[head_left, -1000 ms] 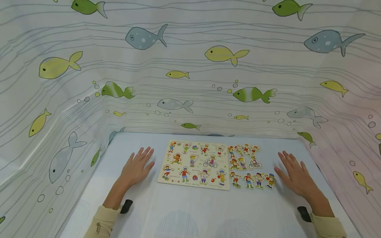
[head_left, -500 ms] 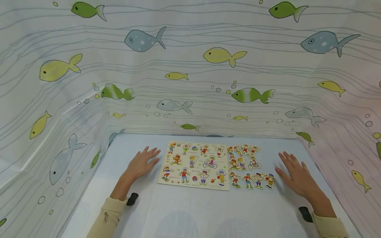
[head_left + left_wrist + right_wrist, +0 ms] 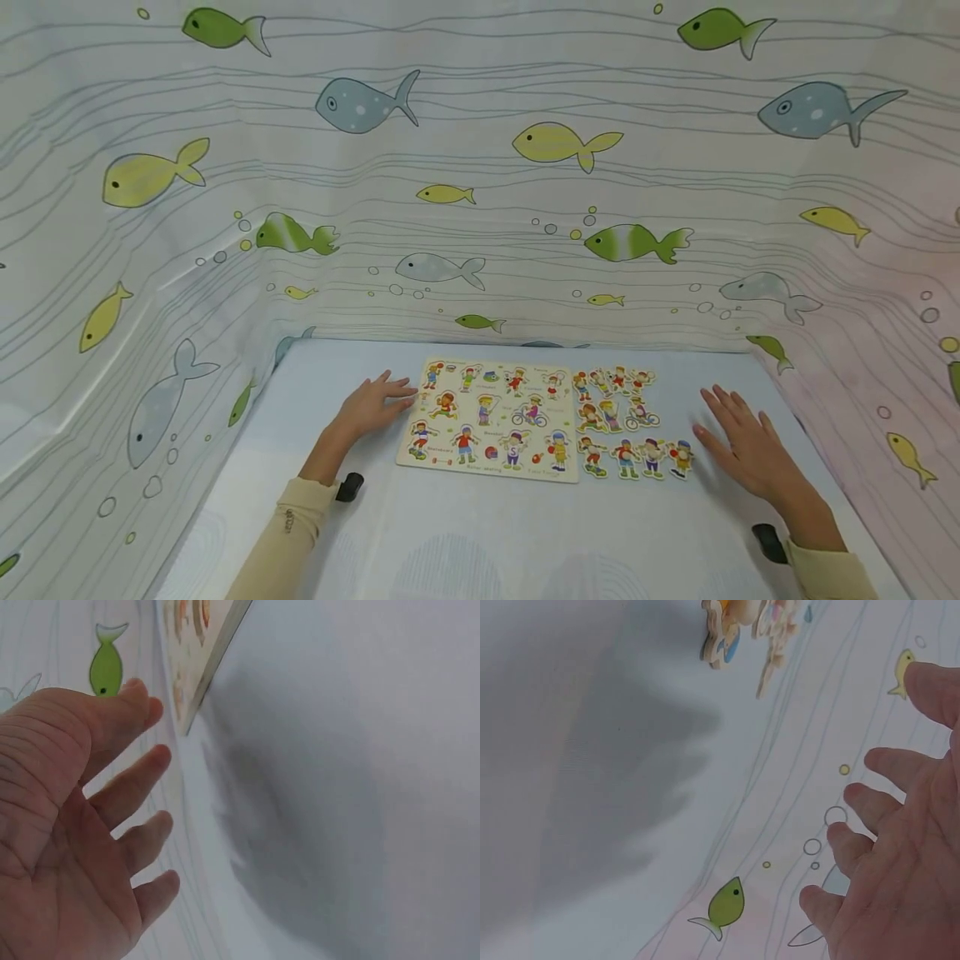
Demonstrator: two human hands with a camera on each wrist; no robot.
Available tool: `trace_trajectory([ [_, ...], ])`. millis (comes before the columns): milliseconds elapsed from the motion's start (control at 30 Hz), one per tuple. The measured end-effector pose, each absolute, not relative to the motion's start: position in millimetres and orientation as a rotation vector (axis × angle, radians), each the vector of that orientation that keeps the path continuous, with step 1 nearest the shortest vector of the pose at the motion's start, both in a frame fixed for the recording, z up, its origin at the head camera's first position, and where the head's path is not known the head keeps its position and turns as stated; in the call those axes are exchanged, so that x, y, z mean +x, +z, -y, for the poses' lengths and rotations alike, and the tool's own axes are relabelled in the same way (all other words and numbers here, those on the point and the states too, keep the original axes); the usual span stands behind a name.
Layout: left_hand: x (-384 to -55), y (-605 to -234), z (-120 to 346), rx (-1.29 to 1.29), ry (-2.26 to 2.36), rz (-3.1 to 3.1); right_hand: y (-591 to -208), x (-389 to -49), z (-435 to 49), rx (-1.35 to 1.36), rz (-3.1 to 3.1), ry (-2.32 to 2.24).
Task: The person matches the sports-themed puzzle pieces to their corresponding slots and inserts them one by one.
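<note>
A cream puzzle board [image 3: 491,454] printed with cartoon children at sports lies on the pale table. Its left edge is right at the fingertips of my left hand [image 3: 370,408], whose fingers are spread and relaxed with nothing in them. The left wrist view shows that hand [image 3: 82,817] over its shadow, with a corner of the board [image 3: 191,690] beyond. Cut-out figure pieces [image 3: 626,460] lie in three rows to the right of the board. Beside them my right hand [image 3: 750,450] hovers with straight, spread fingers, holding nothing; its palm [image 3: 907,832] shows in the right wrist view.
A fish-patterned sheet [image 3: 510,233] rises behind the table [image 3: 450,533] and along both sides. Dark wrist straps [image 3: 350,487] sit at both cuffs. The figure pieces lie close together, some overlapping in the head view.
My left hand has moved right, from beside the board to its left edge, its fingers turning toward the board. My right hand has hardly moved, and the board and pieces stay where they were.
</note>
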State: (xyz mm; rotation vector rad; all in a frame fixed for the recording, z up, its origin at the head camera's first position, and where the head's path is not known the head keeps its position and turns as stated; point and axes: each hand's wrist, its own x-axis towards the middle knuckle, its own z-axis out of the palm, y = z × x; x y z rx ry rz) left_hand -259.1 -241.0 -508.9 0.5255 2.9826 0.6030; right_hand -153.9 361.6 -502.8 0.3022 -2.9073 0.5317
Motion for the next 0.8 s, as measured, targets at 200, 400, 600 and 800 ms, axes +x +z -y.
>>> trace_trajectory([
  [200,-263,-516,238,0.494,0.614,-2.965,-505,-152,-361,0.300,2.926,0.548],
  [400,-266,-519,237,0.483,0.615,-2.959,-504,-151,-361,0.289,2.939,0.548],
  [600,-270,-523,236,0.457,0.626,-2.939,-507,-152,-363,0.293,2.943,0.565],
  [800,-271,-524,236,0.437,0.616,-2.930,-512,-152,-362,0.307,2.931,0.542],
])
